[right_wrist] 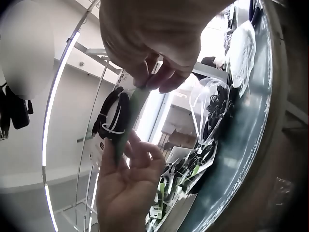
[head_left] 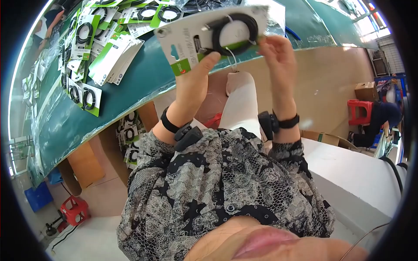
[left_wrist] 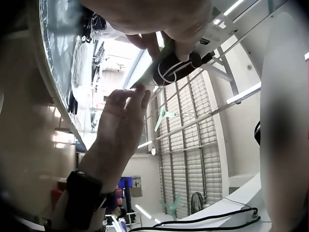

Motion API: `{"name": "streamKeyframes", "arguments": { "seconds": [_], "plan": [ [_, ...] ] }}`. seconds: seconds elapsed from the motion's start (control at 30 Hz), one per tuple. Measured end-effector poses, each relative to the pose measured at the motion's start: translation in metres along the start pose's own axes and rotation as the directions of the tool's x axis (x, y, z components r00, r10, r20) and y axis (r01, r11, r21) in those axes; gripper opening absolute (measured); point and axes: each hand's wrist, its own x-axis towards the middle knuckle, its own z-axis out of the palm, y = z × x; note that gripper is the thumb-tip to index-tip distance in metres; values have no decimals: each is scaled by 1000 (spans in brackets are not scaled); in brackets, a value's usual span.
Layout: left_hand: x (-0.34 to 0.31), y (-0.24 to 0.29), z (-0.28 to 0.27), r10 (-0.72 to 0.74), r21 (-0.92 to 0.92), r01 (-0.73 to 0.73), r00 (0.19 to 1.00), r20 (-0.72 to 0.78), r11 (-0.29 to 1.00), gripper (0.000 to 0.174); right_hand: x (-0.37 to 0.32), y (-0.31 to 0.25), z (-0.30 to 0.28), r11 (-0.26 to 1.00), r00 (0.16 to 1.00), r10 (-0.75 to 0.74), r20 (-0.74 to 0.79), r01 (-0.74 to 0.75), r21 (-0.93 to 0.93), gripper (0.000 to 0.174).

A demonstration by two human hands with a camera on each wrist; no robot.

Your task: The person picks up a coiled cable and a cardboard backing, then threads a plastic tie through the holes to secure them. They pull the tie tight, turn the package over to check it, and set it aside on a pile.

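A black coiled cable (head_left: 235,32) is fastened with white ties to a white and green backing card (head_left: 185,41), raised above the table's near edge. My left hand (head_left: 193,87) grips the card's lower left part, thumb on the front face by the coil. At the other end my right hand (head_left: 280,58) pinches the card's edge; the right wrist view shows its fingertips (right_wrist: 154,79) on that edge, opposite the left hand (right_wrist: 128,186). One white tie end (head_left: 233,58) dangles loose below the coil. The left wrist view shows the coil (left_wrist: 176,67) between both hands.
Many carded cables (head_left: 85,32) lie heaped on the green table (head_left: 130,93), beside a fanned stack of cards (head_left: 115,58). A box of carded cables (head_left: 130,139) is under the table. Red stools (head_left: 360,112) stand on the floor; another person (head_left: 383,119) sits at right.
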Motion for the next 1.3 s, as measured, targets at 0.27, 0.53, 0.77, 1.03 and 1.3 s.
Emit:
{"name": "streamKeyframes", "arguments": {
  "seconds": [0.27, 0.53, 0.77, 1.03, 1.3],
  "plan": [
    [2, -2, -5, -176, -189, 161, 982, -66, 969, 35, -2, 37, 4, 835, 991, 126, 52, -134, 533, 25],
    [-7, -12, 6, -271, -237, 282, 959, 80, 930, 26, 0, 33, 17, 940, 969, 56, 242, -132, 314, 35],
    [-8, -16, 8, -347, -304, 363, 932, 109, 881, 23, 2, 34, 9, 994, 956, 10, 294, -43, 104, 43],
    [-8, -23, 4, -377, -348, 396, 918, 124, 850, 23, -5, 66, 6, 999, 993, -31, 116, 29, 19, 34],
    [3, -34, -9, -289, -199, 295, 956, 56, 935, 25, 3, 39, -28, 955, 983, 145, -112, -110, 276, 38]
  ]
}}
